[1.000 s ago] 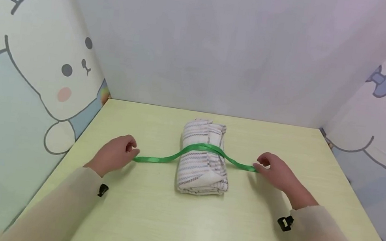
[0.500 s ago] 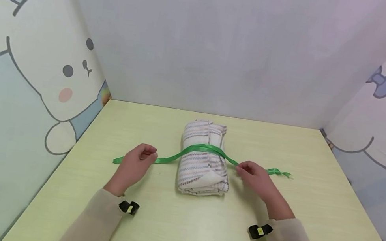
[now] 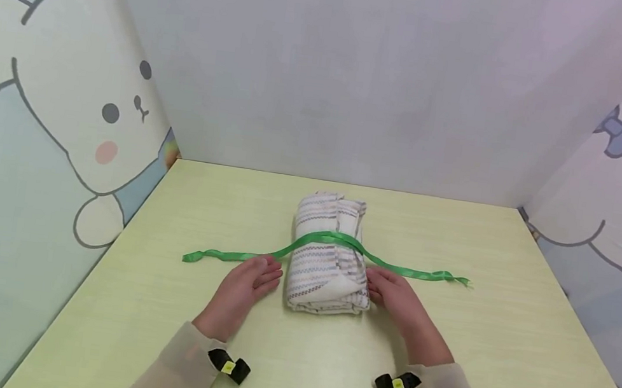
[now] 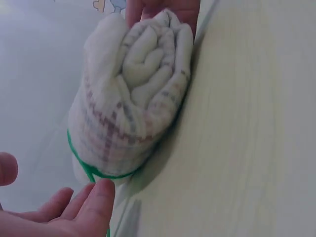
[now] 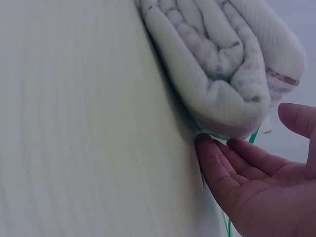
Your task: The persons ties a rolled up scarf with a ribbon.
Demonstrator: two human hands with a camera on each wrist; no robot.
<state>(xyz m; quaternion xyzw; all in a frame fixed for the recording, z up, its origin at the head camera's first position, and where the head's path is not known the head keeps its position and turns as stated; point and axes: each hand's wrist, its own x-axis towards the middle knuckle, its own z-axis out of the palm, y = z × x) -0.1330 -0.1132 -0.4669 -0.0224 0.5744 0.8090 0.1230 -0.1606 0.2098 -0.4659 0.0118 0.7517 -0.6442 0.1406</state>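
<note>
A rolled, striped white towel [image 3: 313, 274] lies on the table with a green ribbon [image 3: 320, 238] around its middle. The ribbon's two tails stretch out left and right over the tabletop. My left hand [image 3: 238, 294] is just left of the towel, fingers extended with a small gap to its side, over part of the left ribbon tail. On the other side my right hand [image 3: 403, 307] has its fingertips at the towel's right edge, thumb apart in the right wrist view. Neither hand grips anything. The towel's coiled end [image 4: 145, 59] faces the left wrist camera.
The pale yellow table [image 3: 302, 372] extends around the towel on all sides. A plain grey wall panel [image 3: 358, 84] stands at the back, and cartoon-printed panels [image 3: 57, 146] flank the table.
Both hands have let go of the ribbon tails and moved inward to the towel's sides. The tails now lie loose on the table. The towel has stayed in place.
</note>
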